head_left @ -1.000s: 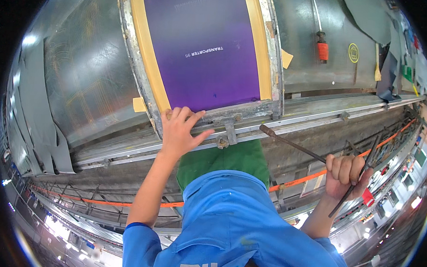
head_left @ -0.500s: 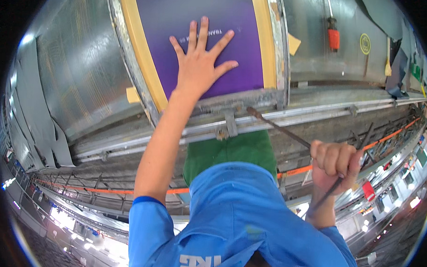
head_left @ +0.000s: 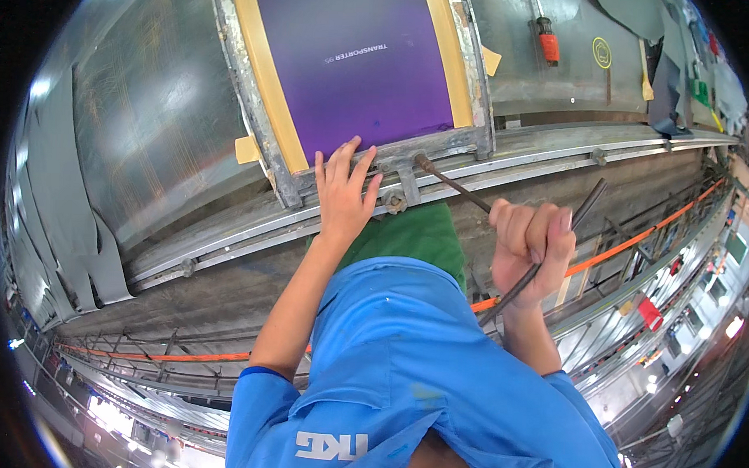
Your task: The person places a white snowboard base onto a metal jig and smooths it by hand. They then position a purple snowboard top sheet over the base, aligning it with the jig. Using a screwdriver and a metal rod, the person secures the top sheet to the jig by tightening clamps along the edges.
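Observation:
A metal-framed printing screen (head_left: 359,89) with a purple face and tan taped sides lies ahead of me. My left hand (head_left: 343,196) is at its near edge, fingers extended and apart; the fingertips rest by the purple face's lower left rim. My right hand (head_left: 532,252) is closed in a fist around the crossbar of a dark T-handle wrench (head_left: 462,192). The wrench's shaft runs left and away from me, its socket end at the near rail of the frame, right of a small metal clamp (head_left: 407,187). Whether the socket sits on a bolt is too small to tell.
A metal rail (head_left: 550,162) runs along the table's near edge. On the table (head_left: 159,136), right of the frame, lie a red-handled screwdriver (head_left: 548,42) and a pale-handled tool (head_left: 647,78). Grey sheets (head_left: 54,190) hang at the left. Orange strips (head_left: 630,243) run below.
My left hand has come back from lying spread on the middle of the purple face to its near edge. My right hand still grips the wrench, its crossbar now turned slightly.

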The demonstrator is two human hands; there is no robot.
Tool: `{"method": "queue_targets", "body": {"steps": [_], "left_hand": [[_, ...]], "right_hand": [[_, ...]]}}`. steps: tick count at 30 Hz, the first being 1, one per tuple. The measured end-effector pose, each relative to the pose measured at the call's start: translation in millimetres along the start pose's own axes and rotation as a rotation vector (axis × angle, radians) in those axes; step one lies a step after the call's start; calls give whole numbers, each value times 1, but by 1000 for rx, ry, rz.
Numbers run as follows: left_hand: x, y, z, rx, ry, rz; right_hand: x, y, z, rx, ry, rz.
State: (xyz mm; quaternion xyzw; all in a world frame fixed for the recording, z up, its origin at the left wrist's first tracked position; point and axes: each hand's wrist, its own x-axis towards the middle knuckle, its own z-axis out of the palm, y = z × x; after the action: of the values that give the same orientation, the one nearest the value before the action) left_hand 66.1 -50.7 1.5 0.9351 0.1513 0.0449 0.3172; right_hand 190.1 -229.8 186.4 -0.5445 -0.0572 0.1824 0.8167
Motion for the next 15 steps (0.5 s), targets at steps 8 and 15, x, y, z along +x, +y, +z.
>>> {"method": "queue_targets", "body": {"steps": [8,15], "left_hand": [[0,-11,6,-78,41,-45],[10,-18,1,-101,3,35]], "right_hand": [[3,-9,48,-242,253,-5],[48,-38,57,-765,-1020,388]]}}
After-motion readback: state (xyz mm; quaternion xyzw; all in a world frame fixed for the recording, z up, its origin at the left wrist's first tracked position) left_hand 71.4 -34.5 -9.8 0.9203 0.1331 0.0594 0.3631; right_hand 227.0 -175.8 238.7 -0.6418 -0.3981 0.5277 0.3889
